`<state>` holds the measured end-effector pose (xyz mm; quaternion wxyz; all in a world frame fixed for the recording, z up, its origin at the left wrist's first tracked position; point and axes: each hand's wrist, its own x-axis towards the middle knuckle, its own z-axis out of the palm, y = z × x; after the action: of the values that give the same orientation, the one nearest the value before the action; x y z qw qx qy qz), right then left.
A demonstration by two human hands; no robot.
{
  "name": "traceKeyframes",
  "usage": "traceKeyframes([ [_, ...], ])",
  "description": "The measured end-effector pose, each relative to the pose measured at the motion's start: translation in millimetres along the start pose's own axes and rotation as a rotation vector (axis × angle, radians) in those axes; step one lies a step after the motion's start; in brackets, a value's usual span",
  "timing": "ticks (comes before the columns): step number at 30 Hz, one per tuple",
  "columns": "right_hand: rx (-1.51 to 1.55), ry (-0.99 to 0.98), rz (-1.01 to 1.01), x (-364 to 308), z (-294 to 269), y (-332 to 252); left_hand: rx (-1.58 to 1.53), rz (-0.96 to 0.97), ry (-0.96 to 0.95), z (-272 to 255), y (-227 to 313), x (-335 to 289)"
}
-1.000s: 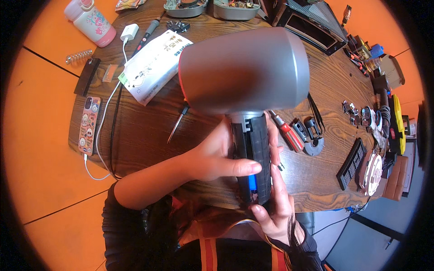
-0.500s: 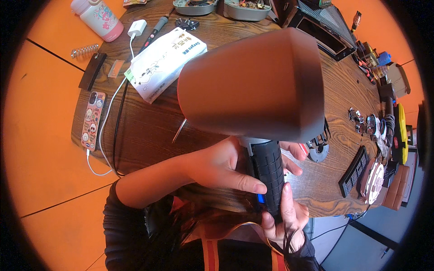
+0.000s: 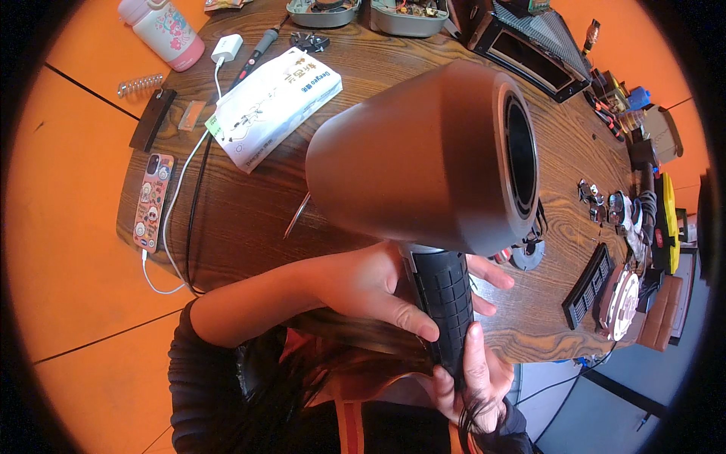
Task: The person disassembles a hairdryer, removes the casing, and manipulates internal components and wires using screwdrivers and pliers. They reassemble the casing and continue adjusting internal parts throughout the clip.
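Between my hands I hold a hair-dryer-shaped device [image 3: 412, 151] with a large brown-grey barrel and a black, grid-textured handle [image 3: 444, 295]. A dark ring opening shows at the barrel's right end. My left hand [image 3: 370, 287] wraps the upper handle, its thumb across the front and its fingertips showing past the right side. At the handle's lower end, my right hand [image 3: 484, 371] grips with thumb and fingers. The barrel hides part of the table behind it. A thin metal rod [image 3: 297, 216] lies on the table just left of the barrel.
The wooden table [image 3: 227, 242] bears a white soft packet [image 3: 280, 106], a phone on a cable [image 3: 153, 200], a soldering iron [image 3: 261, 51] and a pink-white bottle [image 3: 170, 38]. Opened grey housings [image 3: 408, 19] stand behind. Rightward are a black vented panel [image 3: 587, 286] and a round white part [image 3: 624, 306].
The barrel has turned, bringing the ring opening at its right end into sight, and sits slightly lower. The blue patch on the handle is no longer visible. Both hands keep their grip.
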<state>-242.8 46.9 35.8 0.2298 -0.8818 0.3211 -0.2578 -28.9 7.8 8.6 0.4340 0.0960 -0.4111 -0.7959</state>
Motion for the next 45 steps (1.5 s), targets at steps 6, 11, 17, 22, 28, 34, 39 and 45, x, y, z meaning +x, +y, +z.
traceKeyframes([
  [6, 0.034, -0.111, 0.048, -5.1, -10.9, -13.5, -0.092, 0.004, -0.011, 3.1, -5.0, -2.0],
  [11, 0.046, -0.028, -0.001, -11.4, -2.7, -1.5, -0.087, 0.009, -0.094, -4.1, -15.2, -5.1],
  [17, -0.076, -0.122, -0.101, -14.4, -5.7, 4.3, -0.119, 0.003, -0.117, -16.1, -19.4, -12.6],
  [22, -0.252, -0.105, 0.004, -9.5, -2.0, 0.3, 0.066, 0.060, -0.083, -10.2, -15.5, -2.2],
  [28, 0.080, -0.113, 0.133, 0.7, -12.3, 5.5, -0.058, 0.053, 0.085, 3.8, -14.5, 2.0],
  [34, 0.322, -0.224, 0.347, -5.0, -35.5, 13.4, -0.086, 0.064, 0.251, 24.4, -48.2, -5.1],
  [39, 0.251, -0.331, 0.330, -9.3, -39.7, 26.2, -0.048, 0.025, 0.408, 27.9, -85.8, -21.9],
  [45, 0.210, -0.396, 0.280, -8.2, -41.8, 35.9, 0.115, -0.647, 0.661, 48.9, -66.3, -42.5],
])
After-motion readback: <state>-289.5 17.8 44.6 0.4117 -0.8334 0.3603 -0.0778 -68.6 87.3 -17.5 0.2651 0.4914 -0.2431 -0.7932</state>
